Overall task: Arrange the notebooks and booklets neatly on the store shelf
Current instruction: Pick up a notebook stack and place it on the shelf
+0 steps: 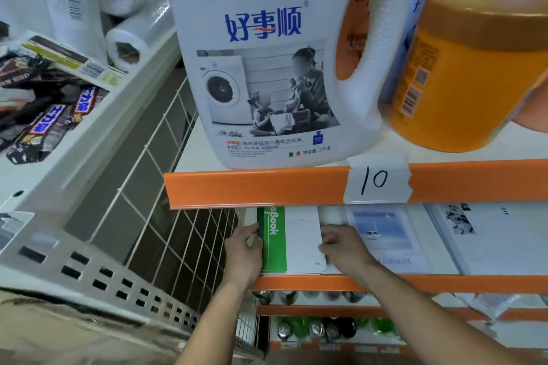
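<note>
Head view: left hand (244, 252) and right hand (344, 249) clasped opposite edges of the notebook (293, 241), fingers curled round them, at the left end of the shelf (444, 283) — apparently mid-squaring — with the next move likely a gentle push flush beside the booklet (388, 234).

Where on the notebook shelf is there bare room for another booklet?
One bare strip lies between the Moment booklet and the black-and-white booklet. Around the green notebook it is crowded: left hand and right hand hold its edges.
</note>
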Motion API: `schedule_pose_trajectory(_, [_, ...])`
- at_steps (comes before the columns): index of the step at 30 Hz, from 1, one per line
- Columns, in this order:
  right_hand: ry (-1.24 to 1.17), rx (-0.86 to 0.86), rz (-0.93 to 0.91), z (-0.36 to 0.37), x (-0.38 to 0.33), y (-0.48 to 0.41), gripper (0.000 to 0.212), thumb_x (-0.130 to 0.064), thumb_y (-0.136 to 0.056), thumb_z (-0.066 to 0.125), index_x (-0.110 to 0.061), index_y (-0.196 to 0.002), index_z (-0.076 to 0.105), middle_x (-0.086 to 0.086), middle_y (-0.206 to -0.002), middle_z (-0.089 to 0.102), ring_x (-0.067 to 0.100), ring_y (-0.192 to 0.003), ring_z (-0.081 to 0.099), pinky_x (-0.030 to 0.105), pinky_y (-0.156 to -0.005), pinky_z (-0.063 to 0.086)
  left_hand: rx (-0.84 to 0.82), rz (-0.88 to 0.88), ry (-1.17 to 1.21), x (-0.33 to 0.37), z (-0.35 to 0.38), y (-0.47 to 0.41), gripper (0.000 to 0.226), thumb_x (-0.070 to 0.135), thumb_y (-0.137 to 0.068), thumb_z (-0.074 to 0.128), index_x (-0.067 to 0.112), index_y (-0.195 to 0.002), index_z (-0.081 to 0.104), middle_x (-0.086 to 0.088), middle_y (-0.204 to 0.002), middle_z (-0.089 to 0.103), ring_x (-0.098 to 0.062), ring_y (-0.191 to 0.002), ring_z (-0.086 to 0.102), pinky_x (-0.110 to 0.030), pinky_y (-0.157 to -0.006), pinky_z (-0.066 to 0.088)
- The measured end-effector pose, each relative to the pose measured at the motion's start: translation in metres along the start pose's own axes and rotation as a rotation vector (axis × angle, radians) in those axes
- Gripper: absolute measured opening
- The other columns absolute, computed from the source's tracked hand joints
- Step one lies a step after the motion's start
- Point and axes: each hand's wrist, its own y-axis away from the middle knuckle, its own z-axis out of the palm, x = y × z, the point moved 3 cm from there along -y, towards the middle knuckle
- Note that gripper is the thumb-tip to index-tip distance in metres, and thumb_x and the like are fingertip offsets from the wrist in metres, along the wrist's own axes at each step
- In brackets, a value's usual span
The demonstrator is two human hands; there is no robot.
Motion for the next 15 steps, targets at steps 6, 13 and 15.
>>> schedule_pose_trajectory(6, [0.001,-0.023,0.002,0.0009,-0.0008,0.0032,0.053,0.01,-0.086,0.057,-0.041,-0.089,0.073,0.002,-0.088,0.076,0.021,-0.092,0.07,0.036,-0.087,0.056,-0.008,-0.03,-0.011,-0.0035,0.001,0.0021,0.034,0.018,-0.103,0.051,0.025,-0.135,0.06,0.01,-0.136,0.048,-0.018,-0.137,0.04,-0.047,-0.118,0.035])
schedule_pose_trajectory(13, [0.004,-0.041,-0.011,0.0034,-0.0022,0.0053,0.049,0.008,-0.09,0.053,-0.036,-0.099,0.072,-0.007,-0.094,0.075,0.014,-0.092,0.068,0.016,-0.073,0.05,-0.015,-0.056,-0.041,0.0006,-0.0005,0.0047,0.034,0.015,-0.102,0.052,0.022,-0.133,0.061,0.004,-0.141,0.049,-0.02,-0.137,0.041,-0.048,-0.118,0.036])
schedule_pose_trajectory(15, [0.008,-0.048,-0.003,0.0034,-0.0035,0.007,0.046,0.007,-0.091,0.052,-0.032,-0.106,0.072,-0.005,-0.098,0.075,0.013,-0.093,0.067,0.01,-0.069,0.049,-0.032,-0.058,-0.048,0.002,-0.0011,0.0066,0.034,0.017,-0.102,0.052,0.022,-0.135,0.059,0.004,-0.143,0.048,-0.02,-0.138,0.04,-0.049,-0.118,0.036])
